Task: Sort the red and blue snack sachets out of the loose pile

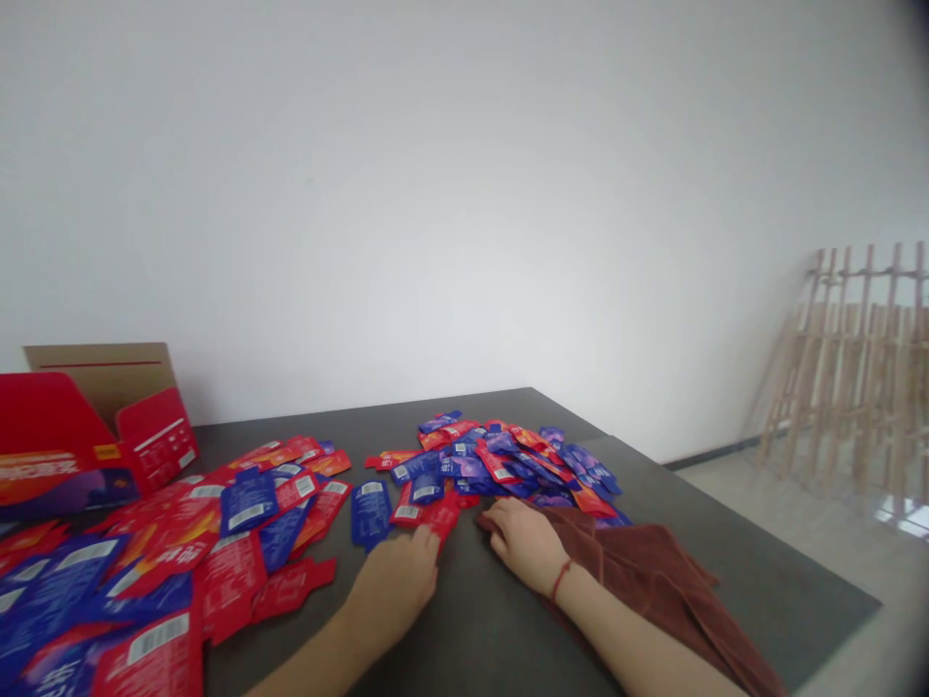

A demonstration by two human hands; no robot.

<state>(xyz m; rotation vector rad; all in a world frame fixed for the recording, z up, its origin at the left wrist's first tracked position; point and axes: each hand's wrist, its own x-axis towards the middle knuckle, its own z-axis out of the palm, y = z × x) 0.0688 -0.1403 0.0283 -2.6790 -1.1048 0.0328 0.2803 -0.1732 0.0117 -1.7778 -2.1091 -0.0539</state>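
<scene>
My left hand (pixel 399 579) is closed at a red sachet (pixel 442 515), its fingertips at the near edge of the right-hand pile (pixel 500 457). That pile mixes red and blue sachets with white barcode labels. A blue sachet (pixel 371 511) lies flat just beyond my left knuckles. To the right, my right hand (pixel 528 544), with a red string at the wrist, has its fingers curled over the corner of a brown cloth (pixel 639 566). The cloth lies crumpled on the table under my right forearm. My left fingertips are partly hidden by the hand itself.
A larger heap of red and blue sachets (pixel 232 579) spreads over the left of the dark table (pixel 494 629). Behind it stands an open red cardboard box (pixel 156 440). A white wall (pixel 435 213) rises behind the table. Wooden racks (pixel 856 358) lean at the far right.
</scene>
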